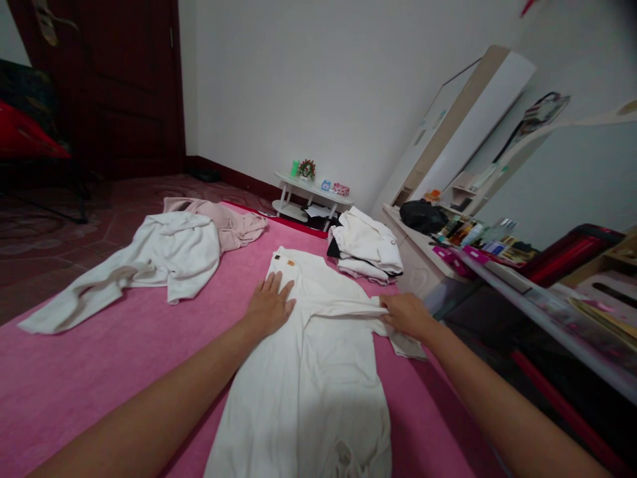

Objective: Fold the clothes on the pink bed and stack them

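Observation:
A white long-sleeved top (338, 358) lies stretched out on the pink bed cover (164, 372), its neckline and small labels at the far end. Flat on its upper left part rests my left hand (270, 305), fingers apart. At the garment's right side, my right hand (405, 313) pinches the sleeve, which is drawn out in a raised crease; the loose sleeve end hangs below the fingers. Beyond it sits a stack of folded clothes (368, 242), mostly white. To the left are a crumpled white garment (174, 249) and a light pink garment (229, 222).
A dressing table (423, 245) with bottles, a black bag (423, 216) and a mirror runs along the right. Past the bed's far edge stands a small white table (311, 186) with ornaments. A dark red door (124, 86) and a chair with a red item (30, 136) are at left.

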`<state>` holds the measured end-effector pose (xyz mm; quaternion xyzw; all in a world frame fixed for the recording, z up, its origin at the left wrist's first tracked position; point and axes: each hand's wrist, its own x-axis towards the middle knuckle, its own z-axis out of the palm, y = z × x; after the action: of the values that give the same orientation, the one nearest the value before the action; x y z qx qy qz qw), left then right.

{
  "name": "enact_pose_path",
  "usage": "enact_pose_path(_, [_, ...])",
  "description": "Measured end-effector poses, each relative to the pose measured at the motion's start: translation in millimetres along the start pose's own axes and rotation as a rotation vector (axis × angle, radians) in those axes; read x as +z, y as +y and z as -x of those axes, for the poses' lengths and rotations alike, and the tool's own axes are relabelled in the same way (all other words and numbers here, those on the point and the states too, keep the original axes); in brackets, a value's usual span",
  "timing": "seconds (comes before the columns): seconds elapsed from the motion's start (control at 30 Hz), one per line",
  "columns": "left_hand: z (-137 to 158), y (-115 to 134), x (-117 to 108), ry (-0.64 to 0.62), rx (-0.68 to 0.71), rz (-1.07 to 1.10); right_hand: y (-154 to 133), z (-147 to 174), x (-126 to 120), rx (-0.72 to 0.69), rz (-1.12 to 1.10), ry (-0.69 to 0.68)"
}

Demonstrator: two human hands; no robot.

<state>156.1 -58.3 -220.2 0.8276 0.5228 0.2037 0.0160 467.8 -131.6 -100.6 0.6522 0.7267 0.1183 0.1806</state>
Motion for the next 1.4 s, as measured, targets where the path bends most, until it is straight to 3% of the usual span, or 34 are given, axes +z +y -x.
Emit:
enact_pose_path(0.07, [0, 0, 0, 0.001, 0.0, 0.0, 2, 9, -4, 0.044, -0.065, -0.152])
enact_pose_path(0.17, [0, 1, 0, -0.002, -0.003, -0.001, 8, 19, -4, 0.046, -0.343, -0.466])
enact_pose_path(0.2, [0, 1, 0, -0.005, -0.005, 0.001, 12, 19, -2, 0.062, -0.422, -0.5])
enact_pose_path(0.27, [0, 2, 0, -0.01, -0.009, 0.006, 21, 16, 8, 0.144, -0.461, -0.387])
enact_pose_path(0.33, [0, 2, 0, -0.014, -0.009, 0.005, 30, 10, 23, 0.197, -0.427, -0.118])
enact_pose_path(0.43, [0, 1, 2, -0.008, -0.008, -0.012, 34, 1, 49, 0.049, -0.518, 0.176])
enact_pose_path(0.5, [0, 0, 3, -0.001, -0.006, -0.027, 31, -3, 59, -0.049, -0.582, 0.215])
enact_pose_path(0.6, [1, -1, 4, 0.023, 0.002, -0.035, 23, -4, 60, -0.038, -0.544, 0.239])
enact_pose_path(0.67, [2, 0, 2, 0.065, 0.022, -0.03, 19, -3, 53, 0.062, -0.482, 0.292])
enact_pose_path(0.8, [3, 1, -2, 0.12, 0.135, -0.015, 16, -3, 31, 0.422, -0.364, 0.376])
enact_pose_path(0.9, [3, 0, -2, 0.079, 0.178, 0.012, 11, -7, 1, 0.504, -0.485, 0.417])
enact_pose_path(1.03, [0, -4, 2, 0.02, 0.154, 0.107, -20, -2, -63, 0.364, -0.82, 0.536])
enact_pose_path(1.1, [-3, -7, 2, -0.002, 0.135, 0.208, -53, 14, -94, 0.192, -0.92, 0.514])
enact_pose_path(1.17, [-6, -12, 1, 0.001, 0.085, 0.359, -94, 38, -114, -0.036, -0.923, 0.405])
enact_pose_path(1.27, [-11, -19, -2, 0.036, -0.037, 0.627, -155, 76, -110, -0.298, -0.812, 0.234])
enact_pose_path(1.4, [-12, -24, -3, 0.066, -0.113, 0.818, -202, 100, -70, -0.527, -0.635, -0.116])
